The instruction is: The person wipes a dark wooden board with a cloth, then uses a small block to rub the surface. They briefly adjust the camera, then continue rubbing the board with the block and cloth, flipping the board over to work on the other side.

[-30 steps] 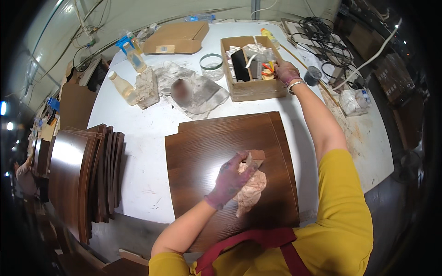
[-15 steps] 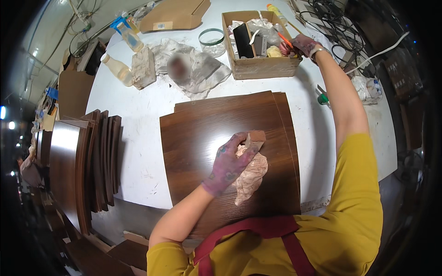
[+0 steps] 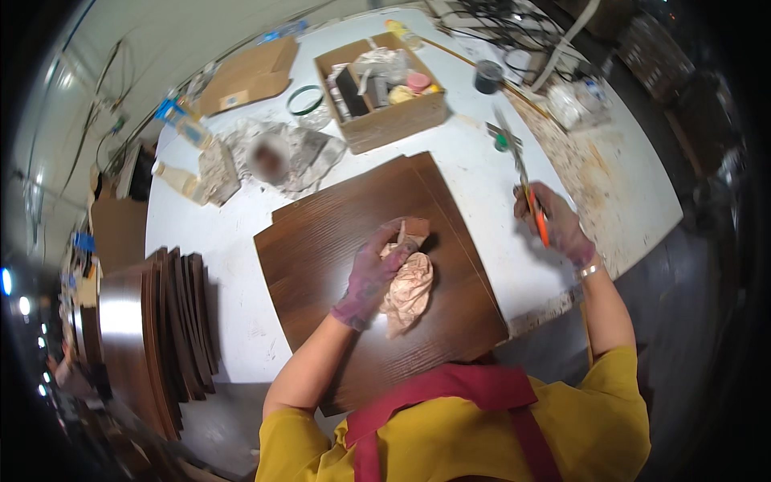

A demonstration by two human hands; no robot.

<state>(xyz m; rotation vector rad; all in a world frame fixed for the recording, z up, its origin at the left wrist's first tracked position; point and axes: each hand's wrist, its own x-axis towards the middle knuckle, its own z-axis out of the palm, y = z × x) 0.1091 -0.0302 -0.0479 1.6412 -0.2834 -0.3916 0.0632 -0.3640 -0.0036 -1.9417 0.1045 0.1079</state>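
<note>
A dark brown wooden panel [image 3: 345,241] lies on the white table [image 3: 474,173] in front of me. My left hand [image 3: 371,273], stained purple, presses a crumpled beige rag [image 3: 409,291] against the panel near its middle. My right hand [image 3: 554,225] is over the table to the right of the panel and grips a tool with an orange handle [image 3: 538,221] and a thin metal blade pointing away from me.
An open cardboard box [image 3: 385,120] of small items stands beyond the panel. Stained rags [image 3: 285,157], a tape roll [image 3: 305,98], bottles [image 3: 181,181] and a flat carton [image 3: 249,74] lie at the back left. More dark panels [image 3: 173,321] are stacked at the left. Cables and a dark cup [image 3: 487,75] lie at the back right.
My right hand has come back from the cardboard box to the table beside the panel, now holding the orange-handled tool. My left hand stays on the rag.
</note>
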